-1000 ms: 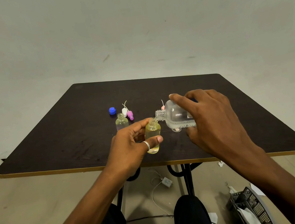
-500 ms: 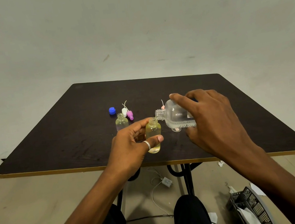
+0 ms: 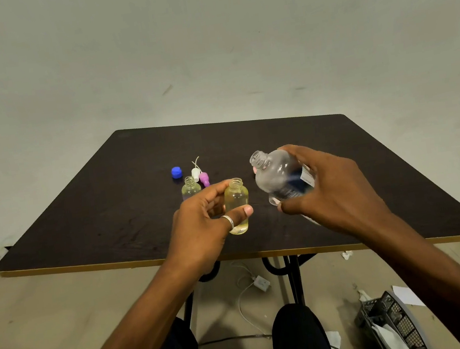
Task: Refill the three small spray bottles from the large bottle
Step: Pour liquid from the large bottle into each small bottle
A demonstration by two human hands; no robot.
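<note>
Yellowish small bottle point(image 3: 236, 203) pinched uncapped in left hand point(image 3: 201, 231); right hand point(image 3: 331, 189) grips clear large bottle point(image 3: 278, 178).

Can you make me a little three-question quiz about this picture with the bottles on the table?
1. True or false: the left hand holds a small yellowish bottle with no cap on.
2. Which colour is the round cap lying on the table? A red, B blue, C green.
3. Fill in: the right hand holds the large clear ____.

Key: 1 true; 2 B; 3 bottle.
</note>
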